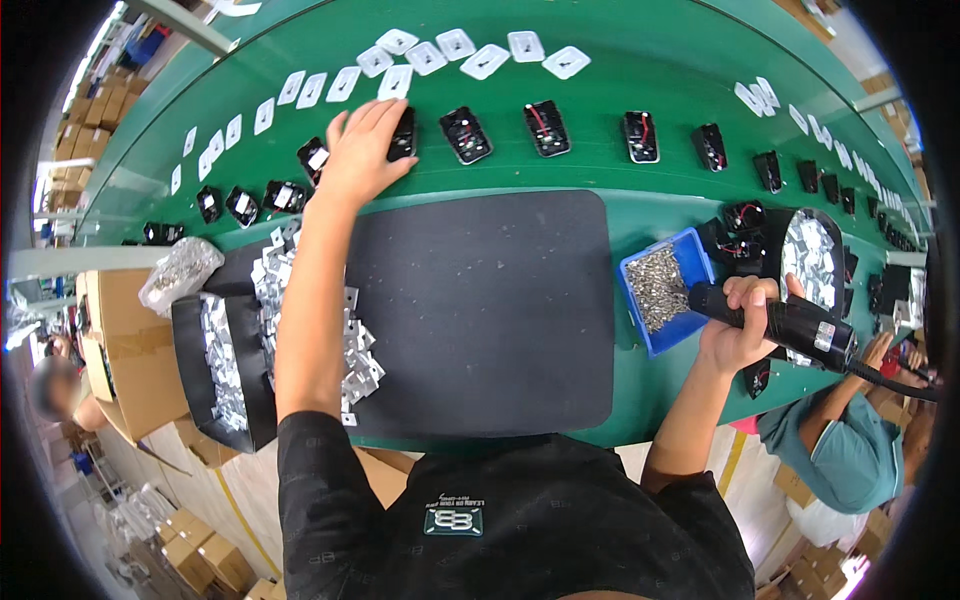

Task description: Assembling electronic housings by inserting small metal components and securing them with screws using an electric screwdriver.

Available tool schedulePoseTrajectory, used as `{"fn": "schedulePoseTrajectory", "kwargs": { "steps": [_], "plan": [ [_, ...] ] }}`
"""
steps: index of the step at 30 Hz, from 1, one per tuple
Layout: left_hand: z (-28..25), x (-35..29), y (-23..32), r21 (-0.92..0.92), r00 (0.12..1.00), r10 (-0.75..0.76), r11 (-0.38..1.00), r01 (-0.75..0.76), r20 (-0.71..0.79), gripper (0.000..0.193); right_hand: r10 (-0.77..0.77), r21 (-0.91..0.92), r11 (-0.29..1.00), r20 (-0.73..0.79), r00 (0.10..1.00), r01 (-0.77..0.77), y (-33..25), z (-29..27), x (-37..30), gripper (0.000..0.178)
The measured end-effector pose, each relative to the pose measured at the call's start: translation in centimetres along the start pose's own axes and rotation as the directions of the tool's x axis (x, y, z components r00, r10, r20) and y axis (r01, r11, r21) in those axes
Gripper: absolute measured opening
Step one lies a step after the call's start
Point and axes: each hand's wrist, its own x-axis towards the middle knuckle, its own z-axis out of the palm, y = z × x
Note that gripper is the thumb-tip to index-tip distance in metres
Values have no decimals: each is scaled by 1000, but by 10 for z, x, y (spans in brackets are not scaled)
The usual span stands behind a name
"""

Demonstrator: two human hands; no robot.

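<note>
My left hand [362, 155] reaches to the green conveyor, its fingers and thumb closed around the two ends of a black plastic housing [404, 136]; the palm hides part of it. Another black housing [313, 157] lies just left of that hand. In my right hand [742, 328] is a black corded electric screwdriver [800, 328], held nearly level. Its front end points left over a blue bin [648, 338] full of small silver screws [658, 287]. Further housings with red wires [546, 128] lie in a row to the right of my left hand.
A dark mat [485, 310] covers the bench in front of me. Metal brackets [362, 365] spill along its left side, beside a black tray [250, 370]. Clear plastic covers [455, 44] line the conveyor's far side. At the right, a co-worker [845, 450] sits near a tray of metal parts [810, 255].
</note>
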Motion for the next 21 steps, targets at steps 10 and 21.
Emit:
{"fn": "schedulePoseTrajectory", "kwargs": {
  "steps": [10,21],
  "plan": [
    [-49,-119,146,-321,997,74,945,-58,38,79,1,23,1000,75,997,-2,16,-17,2,49],
    [-56,-148,65,-75,822,-562,827,557,-87,27,51,137,988,107,993,-66,-6,-22,5,47]
  ]
}}
